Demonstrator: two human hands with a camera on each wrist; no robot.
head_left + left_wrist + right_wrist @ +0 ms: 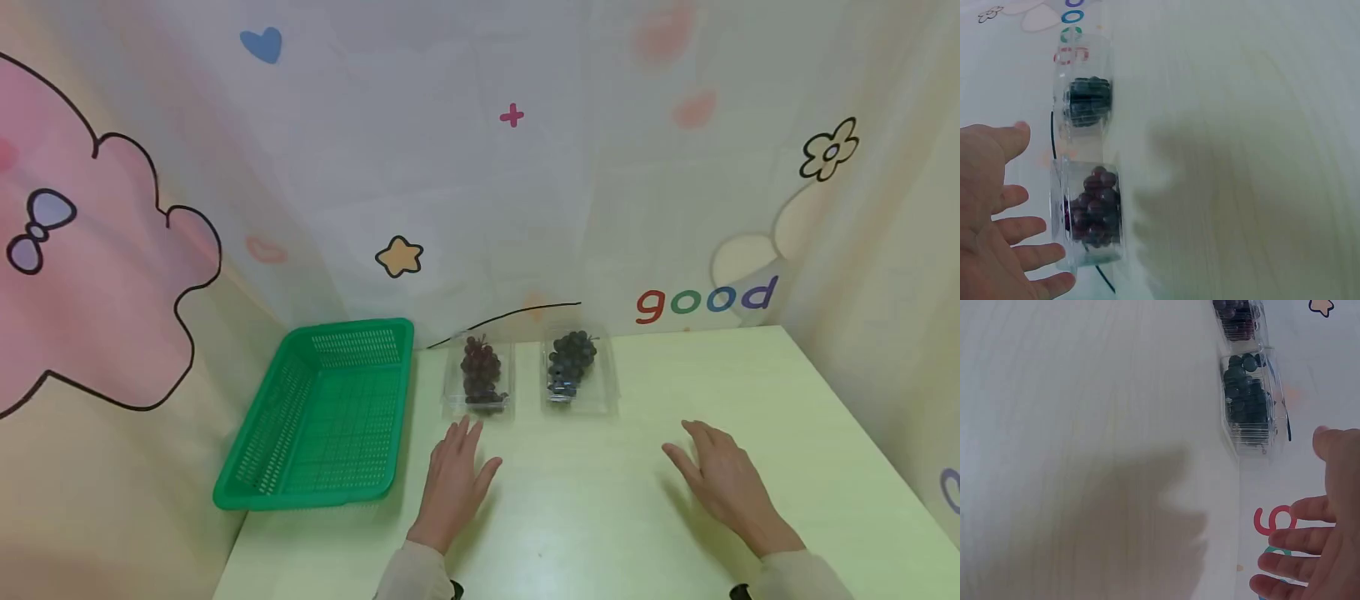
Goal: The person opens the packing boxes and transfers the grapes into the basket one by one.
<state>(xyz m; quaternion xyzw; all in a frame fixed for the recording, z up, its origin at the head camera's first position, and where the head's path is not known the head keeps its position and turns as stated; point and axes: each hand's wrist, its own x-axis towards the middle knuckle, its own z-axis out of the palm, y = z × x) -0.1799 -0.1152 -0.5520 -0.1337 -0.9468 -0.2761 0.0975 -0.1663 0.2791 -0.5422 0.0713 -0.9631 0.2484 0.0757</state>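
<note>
Two clear plastic boxes stand side by side at the back of the table. In the left box lies a bunch of dark red grapes; in the right box, a bunch of blue-black grapes. My left hand hovers just in front of the red grapes' box, fingers extended and holding nothing. My right hand is above the table to the right, apart from both boxes, its fingers loosely extended with nothing in them. Both wrist views show the hands' spread fingers and the two boxes.
A green plastic basket with perforated walls stands on the left side of the table. Behind the table hangs a printed curtain with a star, a heart and the word "good"; it also runs along both sides.
</note>
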